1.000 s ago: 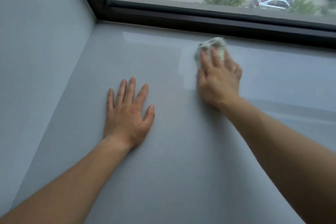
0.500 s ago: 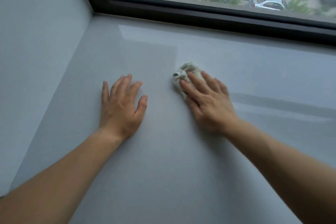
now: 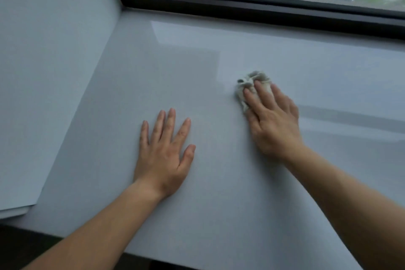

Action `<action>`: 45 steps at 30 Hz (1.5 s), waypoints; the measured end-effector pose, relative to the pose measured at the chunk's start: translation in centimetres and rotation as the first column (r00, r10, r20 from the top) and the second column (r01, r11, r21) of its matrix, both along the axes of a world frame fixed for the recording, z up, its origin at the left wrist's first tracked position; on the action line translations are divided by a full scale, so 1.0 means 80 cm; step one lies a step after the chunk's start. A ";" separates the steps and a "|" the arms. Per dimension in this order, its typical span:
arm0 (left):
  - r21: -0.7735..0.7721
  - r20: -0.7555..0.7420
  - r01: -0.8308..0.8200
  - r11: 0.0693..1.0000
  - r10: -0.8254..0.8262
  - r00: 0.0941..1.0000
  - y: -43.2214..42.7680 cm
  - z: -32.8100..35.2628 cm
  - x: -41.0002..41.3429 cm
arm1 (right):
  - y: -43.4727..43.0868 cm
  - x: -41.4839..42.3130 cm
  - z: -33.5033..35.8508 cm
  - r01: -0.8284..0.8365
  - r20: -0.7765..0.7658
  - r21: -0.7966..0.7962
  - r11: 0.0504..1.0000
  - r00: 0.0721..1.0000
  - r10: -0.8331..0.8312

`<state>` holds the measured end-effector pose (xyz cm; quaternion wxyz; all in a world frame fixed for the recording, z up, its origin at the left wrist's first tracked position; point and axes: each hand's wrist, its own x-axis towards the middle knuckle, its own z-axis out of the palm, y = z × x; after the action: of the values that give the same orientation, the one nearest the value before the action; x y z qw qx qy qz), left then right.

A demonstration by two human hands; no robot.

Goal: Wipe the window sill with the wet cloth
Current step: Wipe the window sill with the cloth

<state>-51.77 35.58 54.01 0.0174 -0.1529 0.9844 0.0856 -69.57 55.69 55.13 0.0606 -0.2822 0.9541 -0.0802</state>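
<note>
Since the earlier frame: right hand (image 3: 274, 123) and cloth (image 3: 252, 85) slide rightward off the left hand's side, heading back out across the sill.
Near edge: both bare forearms reach in over the front lip of the window sill (image 3: 197, 215); this near stretch looks matte.
Left hand (image 3: 164, 151): flat on the sill, fingers spread, holding nothing — bracing, I'd say.
Right hand: palm down, fingers extended, pressing the cloth to the surface; pinned under the fingers, not clenched in a fist.
Cloth: a pale, bunched wad, poking out beyond the fingertips, mid-sill, well apart from the left hand.
Sheen: glossy patches right of and beyond the cloth, duller to its left; likely damp, though it could be plain reflection.
Far side: dark window frame (image 3: 263, 10) along the back edge, side wall (image 3: 54, 72) meeting it at the left corner.
Doing it well: keep the pressure even, overlap each pass, carry strokes right up to the frame and into that corner, and shift the bracing hand to wipe beneath it.
</note>
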 end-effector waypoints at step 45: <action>0.132 -0.009 -0.007 0.991 0.008 1.000 0.015 0.014 0.076 | 0.058 0.340 -0.012 -0.044 -0.108 0.015 0.999 0.993 0.045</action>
<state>-45.66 36.76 55.10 0.0225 -0.1546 0.9761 0.1513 -42.40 60.35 54.16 0.0124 -0.3070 0.9499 -0.0572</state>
